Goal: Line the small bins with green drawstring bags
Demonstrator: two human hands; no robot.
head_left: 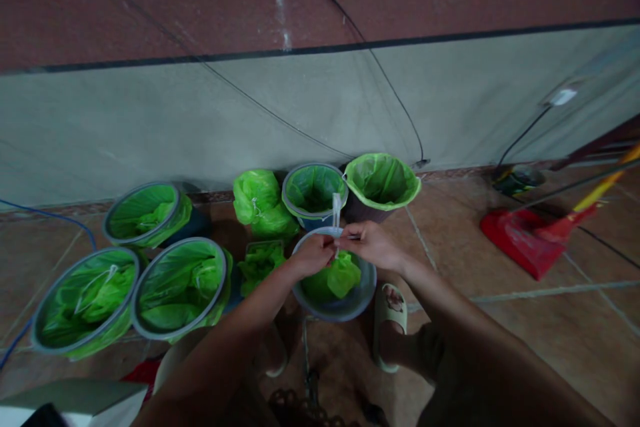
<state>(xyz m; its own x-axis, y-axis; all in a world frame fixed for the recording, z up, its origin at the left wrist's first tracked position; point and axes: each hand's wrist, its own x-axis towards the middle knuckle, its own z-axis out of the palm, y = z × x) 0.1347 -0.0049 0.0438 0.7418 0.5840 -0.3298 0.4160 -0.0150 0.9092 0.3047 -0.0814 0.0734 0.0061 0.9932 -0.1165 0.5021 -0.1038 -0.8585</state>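
Note:
Over a round grey basin [364, 293] on the floor, my two hands meet at the neck of a green plastic bag [345, 275]. A white drawstring [337, 207] sticks up between them. My left hand [315, 255] pinches the string from the left, fingers closed. From the right, my right hand [373, 245] pinches the same string, its fingertips close to the left ones. The bunched part of the bag hangs below the fingers into the basin. Exactly where the fingertips meet the string is partly hidden.
Green-lined bins [140, 213] stand at left, with another lined bin [315, 188] and a dark one [383, 180] by the wall. A bundled green bag [263, 203] and a small basket [263, 263] sit between. At right lie a red dustpan [517, 240] and cables.

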